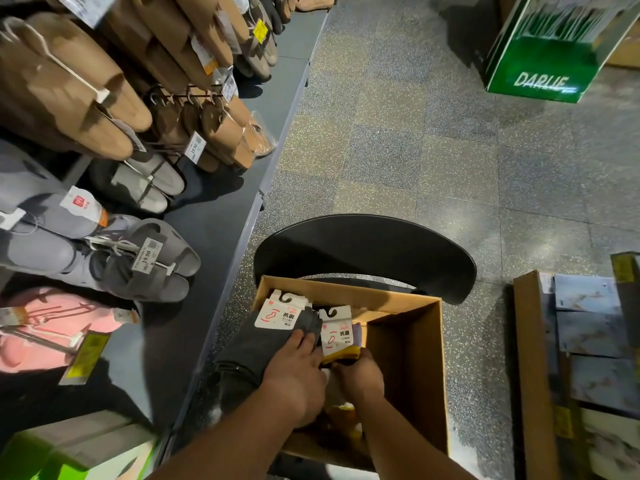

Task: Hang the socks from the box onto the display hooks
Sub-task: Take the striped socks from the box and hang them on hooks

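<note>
Stretching down the left side of the view, the dark grey display shelf (207, 233) carries rows of hanging tan, grey and pink slippers (114, 109) on its hooks, with speckled terrazzo floor (450, 150) to its right. On that floor, just beside the shelf's lower edge, sits the open brown cardboard box (408, 358), resting against a black curved chair back (363, 251). This looks like the picking step: socks are being gathered from the box, and none is on a hook yet. Along the box's left wall lies a bundle of dark grey socks (252, 348) with a white card header carrying a hook cut-out (277, 311); next to it, towards the box's middle, stands a yellow-and-black pair of socks (341, 355) under a similar white header card (337, 329). The left hand (294, 379) rests palm-down with its fingers spread over the grey bundle, pressing on it rather than visibly wrapped round it, so whether it truly has hold of it I cannot tell. The right hand (362, 377) is curled closed around the lower end of the yellow-and-black pair. The next move probably calls for lifting a pack clear of the box rim, turning towards the shelf, and threading the header's cut-out onto a free hook.
</note>
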`<state>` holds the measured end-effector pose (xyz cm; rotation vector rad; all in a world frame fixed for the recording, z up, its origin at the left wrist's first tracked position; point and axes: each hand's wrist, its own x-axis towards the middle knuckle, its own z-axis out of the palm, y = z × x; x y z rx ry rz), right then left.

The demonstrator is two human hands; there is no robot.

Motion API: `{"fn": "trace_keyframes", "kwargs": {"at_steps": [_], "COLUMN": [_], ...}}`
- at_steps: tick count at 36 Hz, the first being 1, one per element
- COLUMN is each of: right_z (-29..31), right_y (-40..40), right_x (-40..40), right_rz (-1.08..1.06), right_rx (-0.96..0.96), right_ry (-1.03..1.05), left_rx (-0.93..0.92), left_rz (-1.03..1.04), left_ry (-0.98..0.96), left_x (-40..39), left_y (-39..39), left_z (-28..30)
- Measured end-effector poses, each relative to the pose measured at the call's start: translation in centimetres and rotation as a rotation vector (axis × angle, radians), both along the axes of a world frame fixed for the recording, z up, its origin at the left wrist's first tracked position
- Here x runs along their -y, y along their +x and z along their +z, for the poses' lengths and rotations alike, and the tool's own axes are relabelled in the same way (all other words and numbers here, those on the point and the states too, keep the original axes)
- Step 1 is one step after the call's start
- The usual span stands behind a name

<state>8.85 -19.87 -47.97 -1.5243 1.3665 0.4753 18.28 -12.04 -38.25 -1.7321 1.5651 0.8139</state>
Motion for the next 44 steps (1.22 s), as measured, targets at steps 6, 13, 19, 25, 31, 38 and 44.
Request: {"fn": "trace_keyframes", "kwargs": {"at_steps": [6, 13, 19, 25, 31, 38, 44], "right_z": [-0.2, -0.8, -0.9, -1.0, -1.4, 2.0, -1.2], "right_y": [0.0, -0.2, -0.4, 0.5, -0.2, -4.2, -2.5], "right_x": [-0.3, -0.4, -0.3, -1.0, -1.0, 1.0, -0.7], "right_rz": [-0.066, -0.234, 0.111, -0.1, -0.331, -0.499, -0.349], "right_rx": [0.086, 0.134, -0.028, 0.13, 0.258, 0.338, 0.164], "right_ry": [0.101, 0.2, -0.065, 0.162, 0.322, 0.344, 0.341], "left_rx": [-0.001, 0.005, -0.001, -0.016, -0.047, -0.191, -0.126], "left_rz": [0.003, 0.001, 0.02, 0.022, 0.085, 0.382, 0.261], "left_ry": [0.001, 0.0, -0.001, 0.016, -0.034, -0.214, -0.159], "left_x": [0.0, -0.1, 0.0, 0.3, -0.3, 0.1, -0.9], "left_y": [-0.1, -0.2, -0.3, -0.4, 0.0, 0.9, 0.9], "left_z": [0.0, -0.1, 0.0, 0.3, 0.2, 2.5, 2.0]}}
